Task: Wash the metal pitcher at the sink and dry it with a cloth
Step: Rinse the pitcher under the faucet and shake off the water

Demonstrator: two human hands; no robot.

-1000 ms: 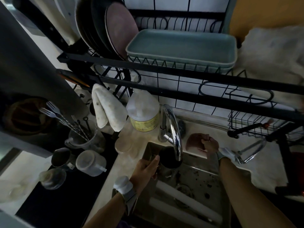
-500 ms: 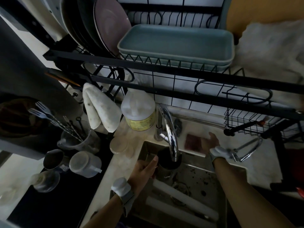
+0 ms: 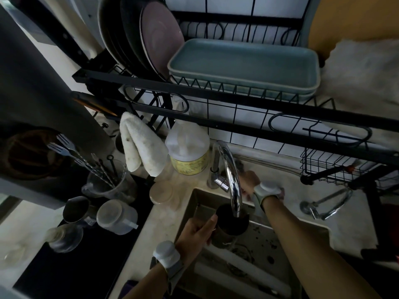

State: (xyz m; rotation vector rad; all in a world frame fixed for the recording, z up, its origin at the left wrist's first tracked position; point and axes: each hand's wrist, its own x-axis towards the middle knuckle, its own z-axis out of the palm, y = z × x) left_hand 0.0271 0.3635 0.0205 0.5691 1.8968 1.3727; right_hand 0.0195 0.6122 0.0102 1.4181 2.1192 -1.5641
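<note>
While left hand [image 3: 194,234] grips pitcher [image 3: 232,222], bottle label [image 3: 190,166] blurs.

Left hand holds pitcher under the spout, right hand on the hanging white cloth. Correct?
No: head view shows the right hand behind the faucet, far from the white cloth; the left hand does hold the pitcher under the spout.

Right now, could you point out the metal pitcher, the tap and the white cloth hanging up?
metal pitcher [image 3: 227,222]: head view, inside its dark open mouth.
tap [image 3: 232,173]: head view, on the curved chrome spout.
white cloth [image 3: 142,152]: head view, middle of the hanging fold.
</note>
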